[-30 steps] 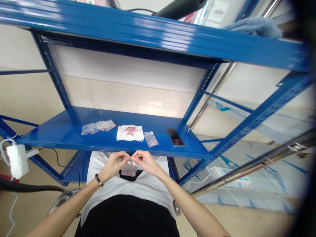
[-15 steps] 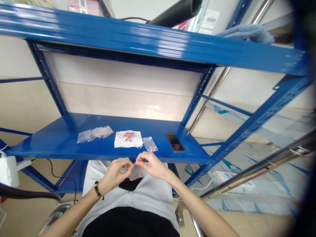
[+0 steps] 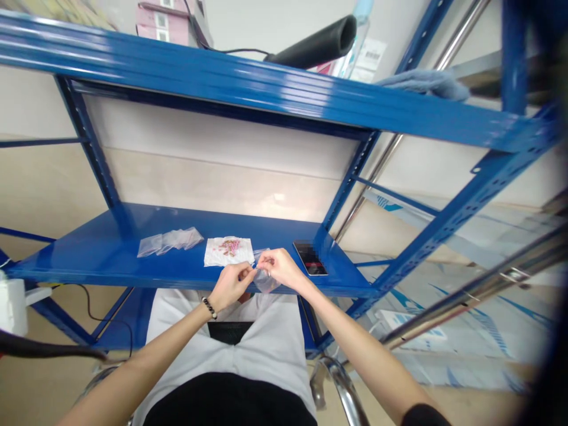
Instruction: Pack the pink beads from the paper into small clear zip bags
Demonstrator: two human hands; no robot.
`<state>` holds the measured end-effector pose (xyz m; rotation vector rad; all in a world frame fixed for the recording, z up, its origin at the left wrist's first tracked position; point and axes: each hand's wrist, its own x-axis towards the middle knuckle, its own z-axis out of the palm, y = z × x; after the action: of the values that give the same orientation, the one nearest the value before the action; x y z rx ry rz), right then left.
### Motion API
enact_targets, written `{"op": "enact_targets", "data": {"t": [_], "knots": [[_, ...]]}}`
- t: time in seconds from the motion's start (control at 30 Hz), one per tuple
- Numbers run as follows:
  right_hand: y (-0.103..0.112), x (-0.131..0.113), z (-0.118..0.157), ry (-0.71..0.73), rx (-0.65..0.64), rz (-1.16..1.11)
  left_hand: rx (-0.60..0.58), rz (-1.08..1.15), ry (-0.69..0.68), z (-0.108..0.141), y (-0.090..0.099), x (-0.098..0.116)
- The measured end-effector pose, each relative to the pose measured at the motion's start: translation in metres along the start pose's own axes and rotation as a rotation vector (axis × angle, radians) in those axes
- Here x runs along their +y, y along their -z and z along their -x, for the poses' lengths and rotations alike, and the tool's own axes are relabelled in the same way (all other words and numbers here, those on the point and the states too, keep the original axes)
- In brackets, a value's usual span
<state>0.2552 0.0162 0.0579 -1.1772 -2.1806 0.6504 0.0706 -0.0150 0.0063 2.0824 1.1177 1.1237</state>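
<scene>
Both hands pinch the top of a small clear plastic bag [image 3: 267, 283] at the shelf's front edge. My left hand [image 3: 231, 284], with a dark bead bracelet at its wrist, grips the bag's left corner. On the other side my right hand [image 3: 279, 267] has its fingertips closed on the bag's upper edge. What the bag holds is too faint to make out. Just beyond the hands lies a white paper sheet [image 3: 215, 254] with a pile of small pink and brown pieces [image 3: 230, 246]. A second clear bag [image 3: 261, 253] is mostly hidden behind my right hand.
Several flat clear bags [image 3: 171, 239] lie fanned at the left of the blue shelf [image 3: 146, 269]. A phone [image 3: 310, 258] rests to the right. Overhead, the upper shelf beam [image 3: 248, 77] crosses the view, with a black tube [image 3: 315, 46] and a blue cloth [image 3: 426, 83] above it.
My hands have lifted the bag from above my lap up and forward to the shelf edge, slightly to the right. The right hand now covers most of the other bag.
</scene>
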Motion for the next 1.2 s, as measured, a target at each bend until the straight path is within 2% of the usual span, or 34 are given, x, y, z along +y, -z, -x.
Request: {"op": "enact_targets", "data": {"t": [0.1,0.17,0.23,0.33,0.43,0.53,0.6,0.73,0.87,0.93,1.03,1.07,1.13,1.2], "knots": [[0.001,0.003,-0.015,-0.07,-0.06,-0.079,0.05,-0.067,0.023,-0.003,0.001,-0.004],[-0.001,0.006,-0.02,-0.096,-0.136,-0.163,0.063,-0.056,0.042,0.005,0.004,-0.006],[0.0,0.013,-0.024,-0.106,-0.186,-0.206,0.078,-0.031,0.07,0.021,0.01,-0.007],[0.011,0.035,-0.03,-0.095,-0.116,-0.17,0.112,-0.011,0.132,0.055,0.022,-0.011],[0.026,0.061,-0.041,-0.091,-0.072,-0.045,0.028,0.037,0.21,0.084,0.033,-0.016],[0.034,0.075,-0.054,-0.127,-0.081,0.132,-0.061,0.071,0.232,0.095,0.039,-0.018],[0.037,0.073,-0.061,-0.139,-0.106,0.121,-0.063,0.088,0.239,0.096,0.042,-0.017],[0.052,0.053,-0.062,-0.093,-0.136,-0.073,-0.053,0.095,0.258,0.097,0.047,-0.016],[0.07,0.042,-0.056,-0.112,-0.127,-0.073,-0.082,0.06,0.253,0.098,0.046,-0.014],[0.066,0.048,-0.056,-0.124,-0.159,-0.051,-0.108,0.029,0.23,0.097,0.042,-0.014],[0.043,0.07,-0.059,-0.148,-0.181,0.081,-0.146,-0.026,0.201,0.096,0.035,-0.017],[0.033,0.078,-0.059,-0.157,-0.144,0.169,-0.157,-0.042,0.198,0.096,0.034,-0.018],[0.015,0.089,-0.058,-0.174,0.037,0.372,-0.17,-0.068,0.198,0.098,0.032,-0.02],[0.001,0.089,-0.053,-0.183,0.218,0.533,-0.17,-0.076,0.203,0.099,0.032,-0.02]]}}
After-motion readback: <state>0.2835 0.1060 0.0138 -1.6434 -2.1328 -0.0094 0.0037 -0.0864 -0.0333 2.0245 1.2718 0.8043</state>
